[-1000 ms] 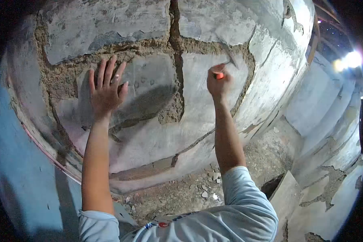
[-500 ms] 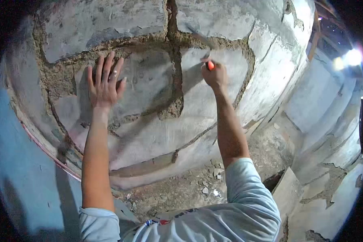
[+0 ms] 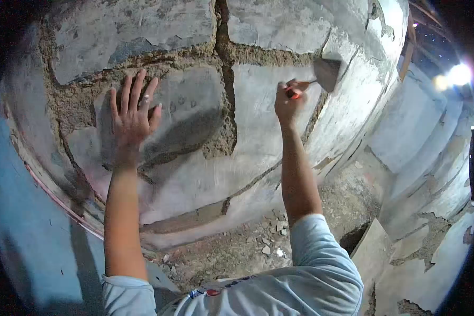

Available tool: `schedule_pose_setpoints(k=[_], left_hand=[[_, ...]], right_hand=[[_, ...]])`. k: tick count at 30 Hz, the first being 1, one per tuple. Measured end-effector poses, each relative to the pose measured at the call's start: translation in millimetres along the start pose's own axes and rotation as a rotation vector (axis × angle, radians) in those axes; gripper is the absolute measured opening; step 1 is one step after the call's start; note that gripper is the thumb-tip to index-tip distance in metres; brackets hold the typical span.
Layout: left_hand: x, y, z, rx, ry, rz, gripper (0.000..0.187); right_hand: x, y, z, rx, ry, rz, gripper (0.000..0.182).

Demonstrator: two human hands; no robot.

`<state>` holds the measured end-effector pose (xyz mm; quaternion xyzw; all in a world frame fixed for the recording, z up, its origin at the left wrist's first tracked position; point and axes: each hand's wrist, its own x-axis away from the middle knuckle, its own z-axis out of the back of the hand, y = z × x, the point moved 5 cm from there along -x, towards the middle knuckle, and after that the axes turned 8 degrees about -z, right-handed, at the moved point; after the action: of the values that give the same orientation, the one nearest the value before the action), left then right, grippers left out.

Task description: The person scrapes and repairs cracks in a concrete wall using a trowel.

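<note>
My left hand (image 3: 132, 110) is spread with fingers apart over a grey plaster slab (image 3: 187, 92) on the cracked wall. Its palm lies toward the slab's left edge, beside a strip of rough brown exposed wall (image 3: 79, 108). Farther right, my right hand (image 3: 289, 108) is wrapped round the orange and black handle of a trowel (image 3: 327, 73). The dark, flat blade points up and right, overlapping the upper right crack in this view. Below the blade is another plaster slab (image 3: 260, 110), parted from the left one by a wide vertical crack (image 3: 228, 95).
Broken plaster bits (image 3: 268, 245) lie on the dirt-covered ledge below the wall. A blue surface (image 3: 31, 226) is at lower left. To the right, a flat panel (image 3: 373, 247) leans near more cracked plaster, and a bright lamp (image 3: 460, 75) shines.
My right hand has moved slightly right and down, and the trowel blade has swung from upper left to upper right. My left hand stays spread at nearly the same spot.
</note>
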<state>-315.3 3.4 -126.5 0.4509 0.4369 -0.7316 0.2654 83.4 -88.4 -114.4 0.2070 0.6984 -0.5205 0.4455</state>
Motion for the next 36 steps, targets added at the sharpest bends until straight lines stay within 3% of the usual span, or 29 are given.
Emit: schedule_pose_setpoints(k=[2, 3, 4, 6, 8, 10, 11, 12, 13, 14, 15, 19, 20, 22, 24, 26, 28, 29, 33, 34, 36], left_hand=[[-0.5, 0.9, -1.5, 0.004, -0.028, 0.023, 0.057], [-0.4, -0.4, -3.3, 0.011, -0.013, 0.018, 0.057], [1.0, -2.0, -5.0, 0.019, -0.001, 0.011, 0.057], [0.0, -6.0, -9.8, 0.005, 0.036, -0.010, 0.055], [0.7, -1.9, -8.3, -0.029, 0.043, -0.008, 0.054], [0.7, -2.2, -3.9, -0.010, 0.032, 0.010, 0.053], [1.2, -1.5, -3.2, -0.019, 0.012, 0.017, 0.053], [1.2, 0.5, -3.7, -0.025, -0.006, 0.023, 0.053], [3.5, -2.1, -9.1, -0.020, 0.023, 0.005, 0.055], [4.6, 0.8, -7.5, -0.009, 0.013, 0.004, 0.055], [4.8, 1.0, -5.1, -0.006, 0.011, 0.007, 0.055], [1.5, -1.5, -5.7, -0.010, 0.019, 0.016, 0.055], [0.5, 0.3, -2.9, -0.034, -0.002, 0.028, 0.055], [1.3, -1.2, -4.8, -0.025, 0.019, 0.016, 0.056], [2.0, -0.4, -6.3, -0.001, 0.053, -0.001, 0.056], [0.1, -2.1, -7.9, -0.023, 0.055, -0.011, 0.055], [-2.2, -0.5, -4.3, -0.034, 0.078, -0.019, 0.055], [-2.9, 3.4, 3.1, -0.116, -0.040, 0.001, 0.054], [1.4, -0.2, -6.6, -0.009, 0.052, -0.013, 0.060], [1.5, 1.4, -8.1, -0.010, 0.046, -0.016, 0.061], [2.4, -1.0, -9.3, -0.029, 0.046, -0.014, 0.063]], right_hand=[[-8.6, 10.1, -4.9, -0.165, 0.114, 0.114, 0.008], [-17.8, 47.1, -18.2, 0.099, -0.023, 0.059, 0.010], [-14.7, 42.7, -26.8, 0.380, -0.245, -0.215, 0.015], [-13.5, 22.9, -15.8, 0.464, -0.258, -0.171, 0.020], [-15.4, 1.0, -2.9, 0.215, -0.115, -0.029, 0.018], [-15.9, -10.5, 4.6, -0.182, -0.018, -0.085, 0.012], [-10.4, -14.9, 5.4, -0.058, 0.064, -0.017, 0.013], [-14.0, 4.0, -2.2, 0.090, -0.011, -0.078, 0.014], [-16.9, 22.3, -9.6, 0.244, -0.094, -0.126, 0.015], [-22.8, 44.5, -23.1, 0.410, -0.333, -0.305, 0.017], [-17.6, 45.9, -14.5, 0.461, -0.250, -0.076, 0.018], [-17.7, -1.1, 10.5, 0.104, 0.034, -0.051, 0.023], [-20.7, -1.9, 12.7, -0.176, 0.074, 0.012, 0.020], [-16.7, 3.6, 10.6, 0.088, 0.131, 0.032, 0.019], [-21.4, 44.4, -16.8, 0.486, -0.223, -0.084, 0.026], [-13.4, 33.4, -2.4, 0.454, -0.088, -0.040, 0.025], [-20.6, 12.6, 7.1, 0.135, -0.003, 0.051, 0.025], [-17.2, 6.1, 10.6, -0.024, 0.034, 0.083, 0.025], [-12.9, 11.3, -5.3, 0.056, -0.022, 0.001, 0.023], [-14.4, 26.8, -15.1, 0.482, -0.278, -0.211, 0.020], [-11.2, 20.9, -2.3, 0.334, -0.111, -0.072, 0.018]])
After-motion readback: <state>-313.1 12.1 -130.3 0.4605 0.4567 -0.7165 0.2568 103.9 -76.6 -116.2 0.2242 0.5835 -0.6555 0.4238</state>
